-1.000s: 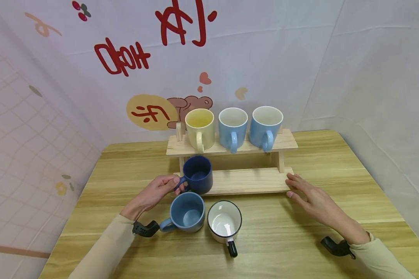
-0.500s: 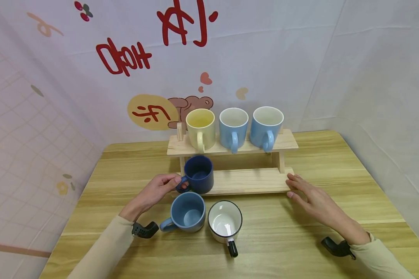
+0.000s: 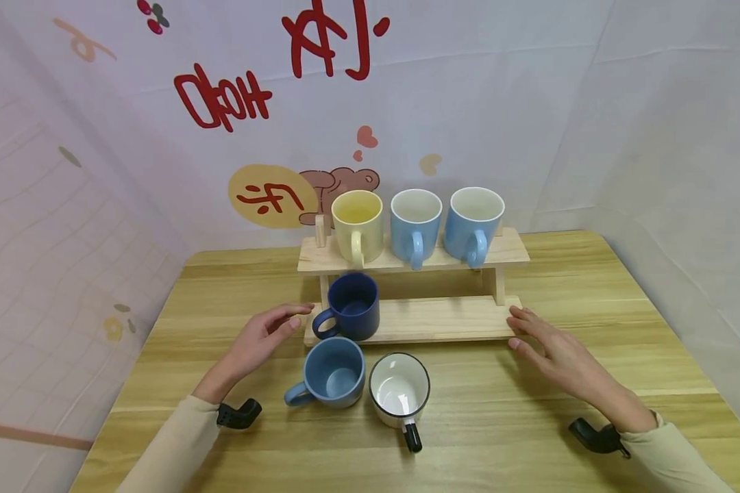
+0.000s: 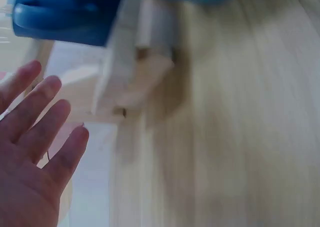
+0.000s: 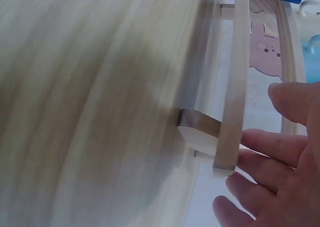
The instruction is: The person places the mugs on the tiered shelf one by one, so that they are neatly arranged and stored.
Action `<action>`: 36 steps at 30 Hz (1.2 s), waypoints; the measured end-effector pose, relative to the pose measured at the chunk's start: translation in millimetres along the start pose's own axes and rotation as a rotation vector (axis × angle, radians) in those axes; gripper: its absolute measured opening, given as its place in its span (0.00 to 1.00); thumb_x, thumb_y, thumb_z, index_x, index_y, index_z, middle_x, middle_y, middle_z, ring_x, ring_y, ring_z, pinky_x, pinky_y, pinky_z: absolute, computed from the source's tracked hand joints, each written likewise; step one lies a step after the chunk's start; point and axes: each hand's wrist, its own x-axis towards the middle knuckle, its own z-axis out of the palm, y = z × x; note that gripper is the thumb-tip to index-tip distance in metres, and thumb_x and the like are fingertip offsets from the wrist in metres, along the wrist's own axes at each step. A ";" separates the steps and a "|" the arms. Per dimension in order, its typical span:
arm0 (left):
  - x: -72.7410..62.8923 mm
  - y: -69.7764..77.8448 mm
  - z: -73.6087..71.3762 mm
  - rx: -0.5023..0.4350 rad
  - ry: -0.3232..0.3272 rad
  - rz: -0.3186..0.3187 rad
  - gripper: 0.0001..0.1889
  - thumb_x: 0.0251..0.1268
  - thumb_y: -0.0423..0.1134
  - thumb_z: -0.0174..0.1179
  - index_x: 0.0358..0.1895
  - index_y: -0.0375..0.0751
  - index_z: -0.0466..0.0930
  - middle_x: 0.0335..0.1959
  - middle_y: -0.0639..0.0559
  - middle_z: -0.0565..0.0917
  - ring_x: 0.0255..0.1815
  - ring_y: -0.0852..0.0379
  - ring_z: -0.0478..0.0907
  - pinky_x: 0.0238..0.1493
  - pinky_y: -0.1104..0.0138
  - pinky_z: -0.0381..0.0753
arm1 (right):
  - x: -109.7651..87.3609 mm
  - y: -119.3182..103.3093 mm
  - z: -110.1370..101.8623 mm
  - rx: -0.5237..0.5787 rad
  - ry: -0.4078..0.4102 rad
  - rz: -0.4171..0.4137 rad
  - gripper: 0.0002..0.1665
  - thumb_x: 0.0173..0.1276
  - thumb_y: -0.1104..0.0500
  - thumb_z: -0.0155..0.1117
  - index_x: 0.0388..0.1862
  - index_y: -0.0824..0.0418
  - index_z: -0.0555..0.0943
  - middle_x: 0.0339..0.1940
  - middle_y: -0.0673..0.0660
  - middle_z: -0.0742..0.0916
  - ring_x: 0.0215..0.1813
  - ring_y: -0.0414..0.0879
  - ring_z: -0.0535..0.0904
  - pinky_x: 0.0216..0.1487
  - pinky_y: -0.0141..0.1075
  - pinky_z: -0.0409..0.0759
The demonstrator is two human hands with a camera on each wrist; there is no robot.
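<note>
A dark blue mug [image 3: 362, 316] stands upright at the left end of the lower shelf of a wooden rack [image 3: 444, 320], its handle pointing left. Just left of that handle is my left hand [image 3: 260, 342], apart from the mug, fingers extended; the left wrist view shows its spread fingers [image 4: 42, 127] with nothing in them. My right hand [image 3: 558, 356] touches the right end of the lower shelf with its fingertips, the fingers fairly straight. In front of the rack, a grey-blue mug [image 3: 334, 373] and a white mug with a black rim and handle [image 3: 399, 390] stand on the table.
On the rack's upper shelf stand a yellow mug [image 3: 359, 229], a light blue mug [image 3: 416, 229] and another blue mug [image 3: 473, 229], handles toward me. A printed cloth [image 3: 499, 103] hangs behind the wooden table [image 3: 499, 438]. Bare tabletop lies at both sides.
My left hand has let go of the dark blue mug's handle and drawn back to the left. The mug stays on the lower shelf. My right hand keeps its place at the rack.
</note>
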 end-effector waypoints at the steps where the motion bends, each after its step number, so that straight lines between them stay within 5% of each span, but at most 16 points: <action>1: -0.7 -2.7 0.3 0.042 0.002 0.017 0.18 0.83 0.40 0.53 0.68 0.43 0.79 0.70 0.49 0.78 0.73 0.43 0.72 0.68 0.43 0.73 | -0.2 0.1 -0.7 0.005 -0.004 0.003 0.28 0.80 0.52 0.62 0.70 0.68 0.77 0.77 0.67 0.72 0.76 0.71 0.64 0.63 0.69 0.70; 7: -3.6 -14.6 3.5 0.265 -0.044 0.103 0.24 0.81 0.44 0.55 0.74 0.40 0.73 0.77 0.46 0.70 0.77 0.38 0.65 0.71 0.35 0.65 | -3.2 -9.1 -3.5 -0.009 0.034 -0.019 0.30 0.79 0.53 0.63 0.73 0.67 0.74 0.77 0.67 0.72 0.77 0.69 0.65 0.66 0.67 0.69; 10: -5.1 -18.1 4.2 0.290 -0.080 0.110 0.26 0.82 0.45 0.53 0.77 0.40 0.70 0.80 0.46 0.66 0.80 0.39 0.60 0.73 0.36 0.61 | -5.9 -19.3 -0.1 -0.025 0.078 -0.084 0.28 0.78 0.56 0.65 0.71 0.67 0.76 0.75 0.65 0.75 0.74 0.68 0.69 0.77 0.43 0.65; 14: -6.6 -22.8 4.8 0.300 -0.117 0.108 0.26 0.84 0.46 0.50 0.78 0.43 0.68 0.81 0.48 0.64 0.82 0.38 0.55 0.74 0.33 0.57 | -10.7 -36.5 6.7 0.003 0.104 -0.161 0.27 0.75 0.60 0.67 0.71 0.65 0.77 0.73 0.63 0.78 0.72 0.65 0.73 0.71 0.15 0.50; 24: -7.2 -30.0 2.2 0.406 -0.160 0.177 0.25 0.84 0.45 0.50 0.78 0.43 0.69 0.81 0.49 0.63 0.82 0.36 0.54 0.76 0.36 0.57 | -23.8 -77.9 20.7 0.177 0.049 -0.180 0.28 0.74 0.63 0.66 0.72 0.51 0.78 0.68 0.49 0.83 0.67 0.48 0.80 0.67 0.19 0.66; 36: -5.4 -31.2 0.7 0.465 -0.179 0.190 0.27 0.83 0.48 0.52 0.78 0.42 0.68 0.81 0.51 0.63 0.82 0.37 0.55 0.75 0.36 0.59 | -27.1 -101.8 38.7 0.534 -0.244 -0.129 0.24 0.81 0.64 0.55 0.70 0.46 0.79 0.66 0.48 0.85 0.68 0.43 0.78 0.65 0.36 0.78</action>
